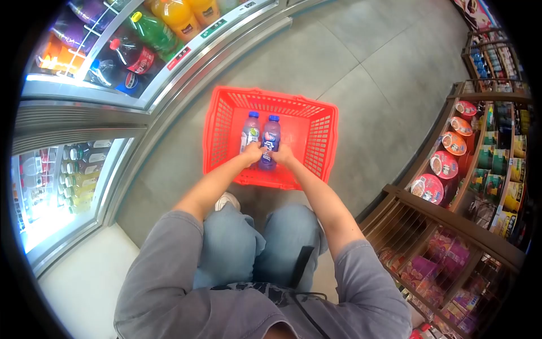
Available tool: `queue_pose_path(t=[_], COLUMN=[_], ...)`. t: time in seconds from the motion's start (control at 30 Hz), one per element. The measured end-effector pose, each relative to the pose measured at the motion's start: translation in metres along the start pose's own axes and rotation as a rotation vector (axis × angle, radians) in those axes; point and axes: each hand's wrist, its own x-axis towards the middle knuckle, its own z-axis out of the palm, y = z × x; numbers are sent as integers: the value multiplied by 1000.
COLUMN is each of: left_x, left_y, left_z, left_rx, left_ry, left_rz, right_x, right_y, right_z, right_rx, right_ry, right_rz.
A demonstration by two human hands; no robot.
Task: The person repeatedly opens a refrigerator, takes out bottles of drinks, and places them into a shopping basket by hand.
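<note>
A red plastic basket (324,141) stands on the grey floor in front of my knees. Inside it, side by side, lie two bottles with blue caps: a pale one (250,131) on the left and a purple one (271,134) on the right. My left hand (255,152) reaches over the basket's near rim, its fingers closed at the lower part of the bottles, between the two. My right hand (280,155) is closed round the right side of the purple bottle. The lower end of the pale bottle is partly hidden by my left hand.
A drinks cooler with glass doors (130,107) curves along the left side, with large soda bottles (132,53) behind the glass. Shelves on the right hold round noodle bowls (444,164) and packets. My bent knees (288,237) are close to the basket's near side.
</note>
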Motion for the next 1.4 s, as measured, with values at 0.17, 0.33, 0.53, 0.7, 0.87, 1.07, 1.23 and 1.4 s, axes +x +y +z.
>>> queue_pose_path(t=[0.17,0.33,0.53,0.7,0.87,1.07,1.23,1.4], left_x=[-10,-11,-122,-267,-401,-558,-688,-832], left_y=[18,31,102,191,280,397,491,547], left_z=[1,-7,-50,-103,-188,-289,-375,-458], left_rx=[119,46,-421,-654,-731,-873,-876,-767], left_ry=[124,-55,-192,-58,134,214,355,681], left_rz=[35,-86,-214,-128,192,355,569,866], right_x=[2,-5,-129,-249,-339,-424,-505,-560], right_y=[5,13,-67,-158,-291,-454,-628,-773], right_z=[0,-9,-83,-107,-165,-246,-326,-355], right_rx=[-65,-51,115,356,798,814,748,776], right_ry=[27,115,220,276,295,189,121,-38], right_rz=[42,-82,88,-8,-77,-300,-424,-756])
